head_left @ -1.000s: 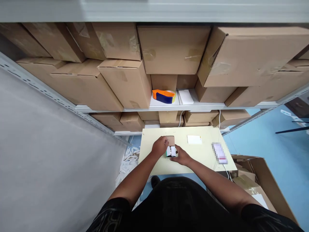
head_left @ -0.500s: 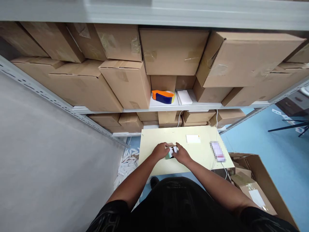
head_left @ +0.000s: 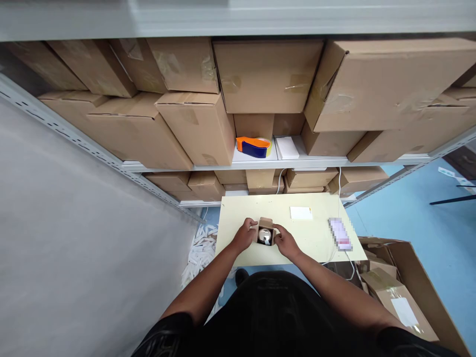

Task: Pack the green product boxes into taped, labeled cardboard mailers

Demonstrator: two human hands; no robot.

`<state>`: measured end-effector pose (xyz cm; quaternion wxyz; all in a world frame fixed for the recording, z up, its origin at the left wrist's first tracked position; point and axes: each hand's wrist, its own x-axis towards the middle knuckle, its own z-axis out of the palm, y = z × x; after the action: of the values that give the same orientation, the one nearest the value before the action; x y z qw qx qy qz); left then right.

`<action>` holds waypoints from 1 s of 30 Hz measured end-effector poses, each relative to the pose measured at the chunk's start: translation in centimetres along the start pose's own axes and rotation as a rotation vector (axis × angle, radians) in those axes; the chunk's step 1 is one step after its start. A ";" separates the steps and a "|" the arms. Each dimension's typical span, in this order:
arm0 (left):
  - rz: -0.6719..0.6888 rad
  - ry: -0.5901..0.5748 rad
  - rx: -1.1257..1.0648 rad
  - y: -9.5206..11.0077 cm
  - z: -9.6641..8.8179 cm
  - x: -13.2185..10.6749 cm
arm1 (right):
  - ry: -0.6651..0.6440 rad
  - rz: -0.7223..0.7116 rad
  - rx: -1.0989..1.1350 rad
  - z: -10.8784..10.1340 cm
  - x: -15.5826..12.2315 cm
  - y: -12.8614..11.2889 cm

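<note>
No legible txt, nos. or brands anywhere. White rect. paper label [head_left: 404, 311] on taped brown cardboard carton [head_left: 382, 281], btm rt: wording can't be made out. Flat white rect. packet [head_left: 300, 213] on pale-yellow counter [head_left: 238, 210] w/ tiny yellow-orange mark at one corner, too small to read. Lilac rect. phone-like device [head_left: 339, 234]: pixelated, n/r. Black short sleeve [head_left: 167, 341], lower lt: faint print, unreadable.

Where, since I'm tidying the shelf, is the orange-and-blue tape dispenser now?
In the head view, the tape dispenser lies near picture centre on the shelf beyond the table, a brown carton to its left and a white stack to its right.
</note>
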<state>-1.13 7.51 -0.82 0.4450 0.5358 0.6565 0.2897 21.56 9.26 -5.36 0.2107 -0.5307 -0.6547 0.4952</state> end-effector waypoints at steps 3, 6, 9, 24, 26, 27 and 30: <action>0.061 0.082 0.093 -0.9 0.4 -1.3 | -0.042 -0.091 -0.013 -0.1 0.1 0.0; 0.225 0.165 0.370 -0.4 1.1 -2.5 | -0.085 -0.151 -0.062 -0.2 0.3 0.3; 0.249 0.087 0.629 1.2 1.5 -3.0 | -0.078 -0.195 -0.085 -0.1 0.6 0.9; -0.191 -0.142 0.857 9.1 3.6 0.4 | -0.050 -0.247 -0.295 0.7 1.7 1.2; -0.146 -0.059 0.838 8.9 3.2 0.0 | -0.046 -0.236 -0.313 0.7 1.8 0.9; -0.102 -0.004 0.838 8.8 2.9 -0.2 | -0.046 -0.231 -0.319 0.8 1.8 0.8; 0.054 0.042 0.863 8.6 1.5 -0.3 | -0.047 -0.196 -0.334 1.0 1.9 0.4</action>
<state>4.02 9.31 6.03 0.1593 0.6837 0.7121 0.0109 20.31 10.52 -6.55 0.1517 -0.4803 -0.7812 0.3688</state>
